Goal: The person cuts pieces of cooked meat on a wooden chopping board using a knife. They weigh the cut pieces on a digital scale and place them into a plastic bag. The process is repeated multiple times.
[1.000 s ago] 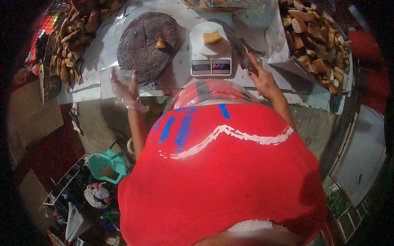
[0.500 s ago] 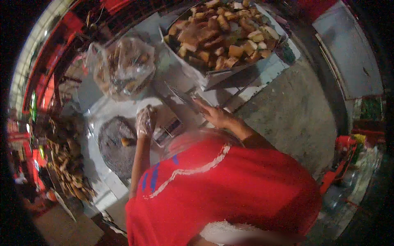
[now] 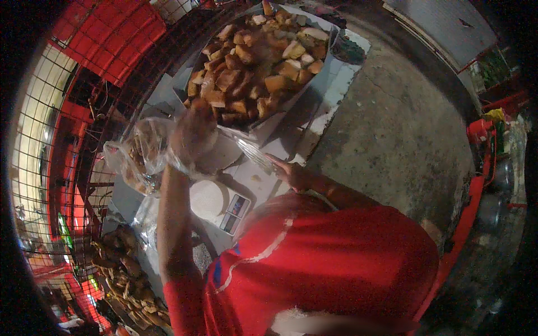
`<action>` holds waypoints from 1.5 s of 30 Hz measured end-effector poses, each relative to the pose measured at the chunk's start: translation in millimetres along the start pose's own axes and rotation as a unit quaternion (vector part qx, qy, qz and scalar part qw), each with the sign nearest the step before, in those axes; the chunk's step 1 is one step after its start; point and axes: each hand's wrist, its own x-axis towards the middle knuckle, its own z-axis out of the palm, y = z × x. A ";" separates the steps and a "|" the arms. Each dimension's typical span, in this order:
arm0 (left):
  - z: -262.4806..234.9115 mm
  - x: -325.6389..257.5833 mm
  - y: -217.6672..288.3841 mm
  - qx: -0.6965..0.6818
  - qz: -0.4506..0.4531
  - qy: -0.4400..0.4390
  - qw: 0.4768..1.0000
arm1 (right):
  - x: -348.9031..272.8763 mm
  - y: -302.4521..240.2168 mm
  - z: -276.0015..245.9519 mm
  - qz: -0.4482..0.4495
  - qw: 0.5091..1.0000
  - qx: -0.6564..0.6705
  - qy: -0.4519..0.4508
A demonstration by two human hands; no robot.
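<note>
My left hand (image 3: 193, 134), smeared by motion, reaches forward to the near left corner of a big metal tray (image 3: 263, 133). Its fingers are too blurred to read. Golden-brown fried chunks (image 3: 235, 78) are heaped in the tray. Against the left wrist sits a clear plastic bag (image 3: 137, 151) with brown pieces inside. My right hand (image 3: 291, 175) is closed round long shiny metal tongs (image 3: 255, 154), which point toward the tray's near edge. Between my forearms stands a small scale with a white round pan (image 3: 208, 200) and a display panel (image 3: 235, 214).
A dark round slab (image 3: 202, 255) shows partly behind my left arm. Brown pieces (image 3: 129, 280) lie piled at the lower left. Wire mesh (image 3: 112, 50) stands along the left. Concrete floor (image 3: 386, 129) spreads to the right, with a red frame (image 3: 476, 185) beyond it.
My left hand has moved from the scale forward to the tray, baring the white pan. My right hand still holds the tongs. The whole view has turned and shifted.
</note>
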 end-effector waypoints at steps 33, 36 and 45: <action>-43.4 -398.6 209.6 0.326 0.655 -0.611 -0.303 | 8.4 -65.0 24.7 -0.085 0.932 -0.206 -0.285; -40.4 -433.2 252.4 0.232 0.701 -0.566 -0.366 | 12.8 -91.3 51.9 -0.163 0.876 -0.266 -0.367; -26.9 -453.7 330.1 0.149 0.758 -0.506 -0.385 | 45.8 -152.7 152.5 -0.291 0.729 -0.411 -0.463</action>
